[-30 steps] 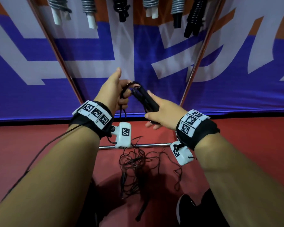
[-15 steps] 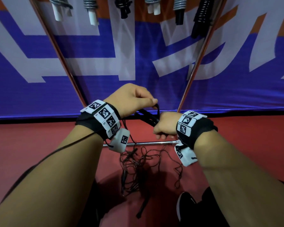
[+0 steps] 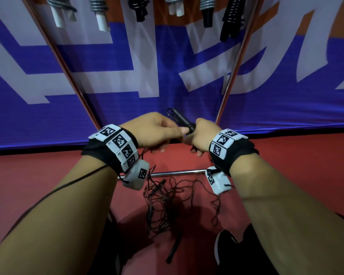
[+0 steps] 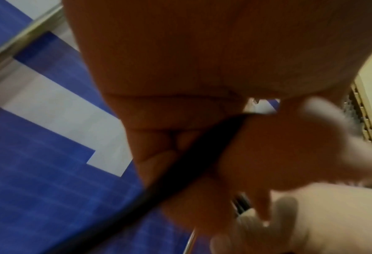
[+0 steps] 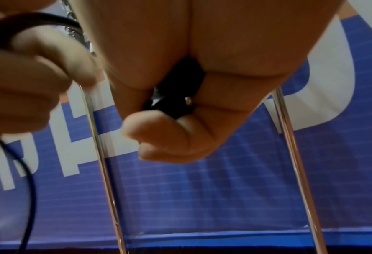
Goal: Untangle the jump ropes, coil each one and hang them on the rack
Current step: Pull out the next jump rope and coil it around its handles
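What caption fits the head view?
Both hands, left and right, wind a black jump rope handle above tangled ropes.

Blue banner [image 3: 127, 92] with large white lettering spans 9 to 3 o'clock; orange strip at 12. Red floor [image 3: 38, 171] fills 4 to 8 o'clock.

Red floor [image 3: 48, 185]: tangled black jump ropes [image 3: 163, 207] seen lying on it, beside chrome rack base bar [image 3: 179, 172].
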Tool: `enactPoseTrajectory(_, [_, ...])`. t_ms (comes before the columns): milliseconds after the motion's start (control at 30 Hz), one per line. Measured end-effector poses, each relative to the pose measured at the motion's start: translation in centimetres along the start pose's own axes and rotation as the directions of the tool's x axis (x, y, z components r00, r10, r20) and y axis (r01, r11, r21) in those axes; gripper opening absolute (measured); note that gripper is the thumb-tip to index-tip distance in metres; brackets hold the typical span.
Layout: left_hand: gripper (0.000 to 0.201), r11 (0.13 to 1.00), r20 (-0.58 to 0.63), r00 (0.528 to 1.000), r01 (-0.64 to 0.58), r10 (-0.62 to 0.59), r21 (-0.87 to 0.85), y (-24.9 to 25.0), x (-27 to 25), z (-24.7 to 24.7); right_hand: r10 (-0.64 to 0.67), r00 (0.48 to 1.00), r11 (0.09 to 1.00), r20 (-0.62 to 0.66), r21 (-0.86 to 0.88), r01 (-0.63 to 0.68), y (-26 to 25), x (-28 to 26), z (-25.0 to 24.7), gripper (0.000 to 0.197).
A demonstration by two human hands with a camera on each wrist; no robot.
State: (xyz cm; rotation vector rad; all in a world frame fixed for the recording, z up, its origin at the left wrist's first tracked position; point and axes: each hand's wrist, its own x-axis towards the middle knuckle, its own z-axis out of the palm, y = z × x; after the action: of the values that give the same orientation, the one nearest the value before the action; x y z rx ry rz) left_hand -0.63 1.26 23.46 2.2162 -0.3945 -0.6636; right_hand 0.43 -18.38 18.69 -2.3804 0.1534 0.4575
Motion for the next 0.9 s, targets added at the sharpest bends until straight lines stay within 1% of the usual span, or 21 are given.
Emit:
enactPoseTrajectory(67, [0.061, 0.989, 0.067, 0.994, 0.089, -0.081, -0.114, -0.2, 0.4, 0.9, -0.042, 0.999, 0.999, -0.033, -0.032, 0.041, 0.0, -0.1, 0.2, 0.028])
enactPoseTrajectory(133, [0.075, 0.951, 0.103, 0.986, 0.155, -0.132, -0.266, -0.6, 1.0, 1.6, -0.074, 0.993, 0.996, -0.095, -0.065, 0.068, 0.1, 0.2, 0.5, 0.031])
enactPoseTrajectory(167, [0.082, 0.914, 0.133, 0.979, 0.194, -0.156, -0.356, -0.9, 1.4, 1.9, -0.084, 0.987, 0.993, -0.133, -0.094, 0.072, 0.1, 0.4, 0.6, 0.032])
enactPoseTrajectory(233, [0.096, 0.799, 0.18, 0.965, 0.26, -0.192, -0.541, -1.2, 2.2, 2.3, -0.104, 0.978, 0.988, -0.181, -0.134, 0.08, -0.2, 0.7, 0.6, 0.035])
enactPoseTrajectory(267, [0.097, 0.741, 0.151, 0.965, 0.262, -0.215, -0.618, -1.2, 2.5, 2.6, -0.113, 0.976, 0.988, -0.185, -0.127, 0.091, -0.3, 0.8, 0.7, 0.034])
enactPoseTrajectory(300, [0.091, 0.7, 0.086, 0.968, 0.232, -0.238, -0.675, -1.4, 2.8, 2.9, -0.123, 0.976, 0.989, -0.18, -0.1, 0.107, -0.3, 0.8, 0.7, 0.032])
enactPoseTrajectory(367, [0.069, 0.678, -0.069, 0.965, 0.126, -0.253, -0.724, -1.5, 3.3, 3.4, -0.15, 0.977, 0.988, -0.149, -0.049, 0.144, -0.4, 0.6, 0.8, 0.027])
enactPoseTrajectory(400, [0.058, 0.672, -0.115, 0.963, 0.082, -0.243, -0.736, -1.5, 3.4, 3.7, -0.161, 0.978, 0.987, -0.131, -0.034, 0.158, -0.5, 0.3, 0.9, 0.025])
enactPoseTrajectory(467, [0.042, 0.658, -0.169, 0.964, 0.008, -0.205, -0.753, -1.4, 3.6, 3.9, -0.166, 0.98, 0.986, -0.111, 0.006, 0.168, -0.6, 0.1, 1.0, 0.024])
enactPoseTrajectory(533, [0.028, 0.669, -0.224, 0.959, -0.052, -0.173, -0.741, -1.3, 3.8, 3.9, -0.145, 0.986, 0.988, -0.084, 0.049, 0.149, -0.6, 0.1, 1.1, 0.026])
enactPoseTrajectory(600, [0.023, 0.679, -0.259, 0.952, -0.082, -0.163, -0.729, -1.2, 4.0, 4.0, -0.13, 0.989, 0.99, -0.064, 0.046, 0.133, -0.5, 0.1, 1.1, 0.032])
enactPoseTrajectory(700, [0.022, 0.671, -0.289, 0.941, -0.099, -0.177, -0.735, -1.1, 4.1, 4.3, -0.113, 0.989, 0.993, -0.097, 0.015, 0.115, -0.5, 0.1, 0.9, 0.04])
enactPoseTrajectory(800, [0.02, 0.648, -0.281, 0.943, -0.103, -0.177, -0.755, -1.1, 4.2, 4.4, -0.102, 0.987, 0.994, -0.124, 0.028, 0.106, -0.5, 0.1, 1.1, 0.048])
enactPoseTrajectory(900, [0.021, 0.638, -0.267, 0.947, -0.095, -0.179, -0.764, -1.2, 4.3, 4.4, -0.076, 0.987, 0.996, -0.143, 0.034, 0.081, -0.5, 0.1, 1.2, 0.051])
